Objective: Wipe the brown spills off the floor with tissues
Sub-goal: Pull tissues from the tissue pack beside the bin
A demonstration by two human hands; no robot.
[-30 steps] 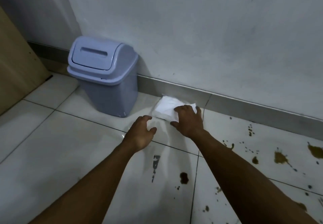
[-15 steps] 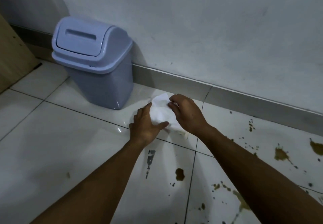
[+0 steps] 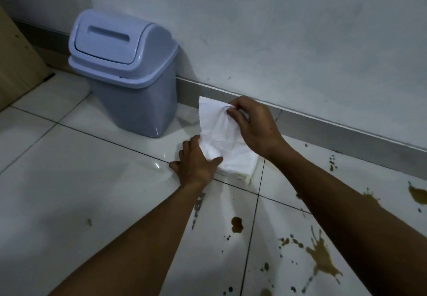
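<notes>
A stack of white tissues [image 3: 240, 165] lies on the white tiled floor near the skirting. My right hand [image 3: 254, 127] pinches a single white tissue [image 3: 216, 124] and holds it lifted above the stack, its lower end still on the pile. My left hand [image 3: 195, 162] lies on the left edge of the stack, fingers spread, thumb on the tissue. Brown spills mark the floor: a blot [image 3: 236, 224] near the middle, a large splash [image 3: 322, 257] at lower right and another [image 3: 418, 195] at the right edge.
A lavender swing-lid bin [image 3: 129, 76] stands against the grey wall to the left of the tissues. A wooden panel [image 3: 16, 64] leans at the far left. A small brown spot [image 3: 89, 221] sits on the left tile. Grey skirting [image 3: 346, 136] runs along the wall.
My right hand has risen, drawing one tissue up from the stack. My left hand stays on the stack's left edge. The view has shifted slightly.
</notes>
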